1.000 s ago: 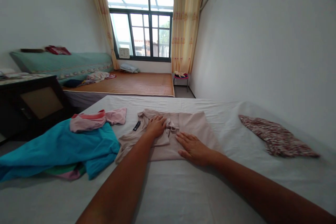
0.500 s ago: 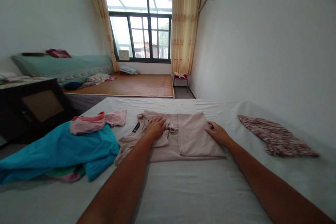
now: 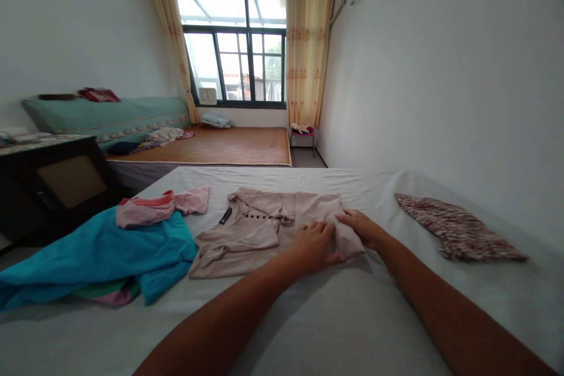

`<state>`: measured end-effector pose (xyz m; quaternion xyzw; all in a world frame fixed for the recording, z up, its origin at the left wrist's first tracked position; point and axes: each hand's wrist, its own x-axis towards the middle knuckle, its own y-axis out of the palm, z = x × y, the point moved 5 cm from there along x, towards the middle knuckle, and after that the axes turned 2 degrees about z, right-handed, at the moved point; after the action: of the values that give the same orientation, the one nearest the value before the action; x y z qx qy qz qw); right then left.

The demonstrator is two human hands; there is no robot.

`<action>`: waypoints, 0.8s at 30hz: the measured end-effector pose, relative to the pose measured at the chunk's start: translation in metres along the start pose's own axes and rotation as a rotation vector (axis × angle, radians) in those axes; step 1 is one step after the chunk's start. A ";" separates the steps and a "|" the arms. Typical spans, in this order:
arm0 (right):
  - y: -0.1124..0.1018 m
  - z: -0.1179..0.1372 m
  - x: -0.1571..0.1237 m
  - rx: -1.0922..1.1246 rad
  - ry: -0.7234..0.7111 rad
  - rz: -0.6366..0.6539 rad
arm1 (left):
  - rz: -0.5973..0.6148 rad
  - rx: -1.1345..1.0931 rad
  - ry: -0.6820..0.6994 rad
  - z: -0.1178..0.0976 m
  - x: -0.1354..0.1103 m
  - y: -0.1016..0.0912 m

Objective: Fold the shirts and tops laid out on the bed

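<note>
Beige button-front cotton shirt [image 3: 264,226] lies flat on the white bed sheet [image 3: 308,317], centre of frame, partly folded. Change since half a second ago: left hand [image 3: 314,245] left the collar area and crossed over to the shirt's right-hand fold, so the row of dark buttons at the chest is now uncovered. It sits palm down, fingers spread and nearly flat, pressing the folded edge, not pinching it as far as the view shows. Right hand [image 3: 362,227] stayed at the right edge of the shirt but shifted slightly toward lower centre; fingers loosely curled, touching the fold, and whether cloth is gripped under them cannot be told. Both hands now close together at the right side of the garment, just touching or almost. Judgement: right-side fold is being flattened or gathered; left side is unfolded, so folding looks about midway.

Orientation: collar with its black label points to upper left of frame, hem end toward lower right under the hands. Long axis runs roughly left to right across the frame, tilted slightly down to the left.

Nearby: crumpled turquoise cloth [image 3: 101,252] with a pink garment [image 3: 158,207] on top, at left, just beside the shirt. Red-and-white patterned cloth [image 3: 453,226] at right, well apart.
</note>
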<state>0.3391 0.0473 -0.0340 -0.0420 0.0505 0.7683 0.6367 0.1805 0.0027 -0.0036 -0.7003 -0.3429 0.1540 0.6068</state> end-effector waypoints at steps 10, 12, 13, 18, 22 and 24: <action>0.038 0.009 -0.011 0.158 -0.070 0.088 | -0.050 -0.084 -0.173 -0.002 -0.002 -0.004; 0.038 0.010 -0.011 0.187 -0.065 0.134 | -0.023 -0.044 -0.183 -0.003 -0.001 -0.009; 0.038 0.010 -0.012 0.203 -0.058 0.160 | -0.005 -0.015 -0.185 -0.003 -0.001 -0.012; 0.034 0.006 -0.009 0.238 0.011 0.122 | 0.012 0.092 -0.156 0.000 -0.002 -0.027; 0.027 -0.004 -0.004 0.258 0.061 0.003 | 0.036 0.098 -0.143 -0.002 -0.003 -0.026; 0.025 -0.008 0.000 0.259 0.071 -0.036 | 0.037 0.080 -0.158 -0.003 -0.004 -0.024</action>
<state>0.3149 0.0422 -0.0409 0.0124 0.1712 0.7417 0.6484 0.1728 -0.0010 0.0188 -0.6675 -0.3707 0.2335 0.6022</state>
